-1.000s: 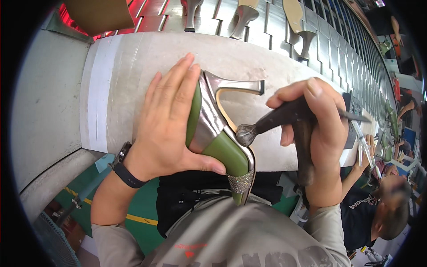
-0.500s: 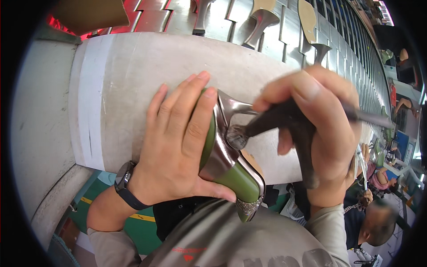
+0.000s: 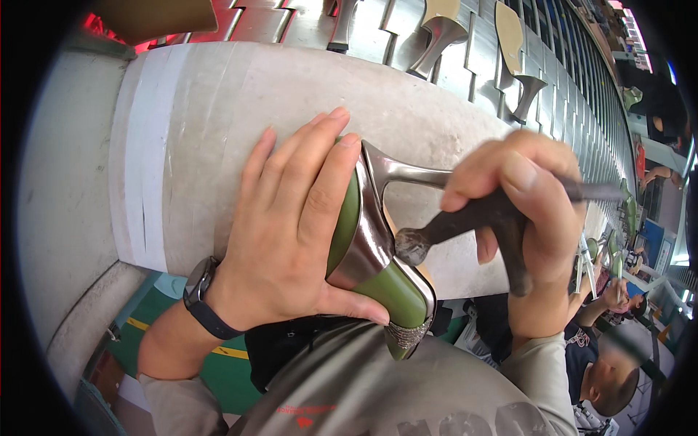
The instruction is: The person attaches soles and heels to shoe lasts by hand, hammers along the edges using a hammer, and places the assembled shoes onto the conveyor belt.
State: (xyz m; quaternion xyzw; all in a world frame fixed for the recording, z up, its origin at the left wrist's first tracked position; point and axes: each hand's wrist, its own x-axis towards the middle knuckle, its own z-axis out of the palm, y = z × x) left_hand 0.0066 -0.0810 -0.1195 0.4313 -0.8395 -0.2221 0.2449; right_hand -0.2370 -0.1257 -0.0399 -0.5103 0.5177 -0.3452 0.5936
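Note:
My left hand (image 3: 287, 225) lies over a high-heeled shoe, its fingers and thumb pressed around the green last inside it. The shoe (image 3: 374, 236) is on its side, with a glossy bronze-grey upper and a toe end with glittery trim pointing toward me. Its slim metallic heel (image 3: 414, 173) points right, the tip hidden behind my right hand. That right hand (image 3: 534, 211) is closed around a dark, worn hammer (image 3: 465, 221). The hammer's rounded face is at the shoe's sole edge near the middle; whether it touches I cannot tell.
Under the shoe is a pale, scuffed padded work surface (image 3: 218, 131). Beyond it runs a metal slat conveyor (image 3: 291, 33) carrying several heeled shoe parts (image 3: 443, 40). A brown sheet (image 3: 160, 18) hangs over the far left. Other people (image 3: 607, 370) are at the right.
The hammer's face has shifted a little right and nearer to me along the sole edge, uncovering more of the heel. My left hand keeps its hold on the shoe.

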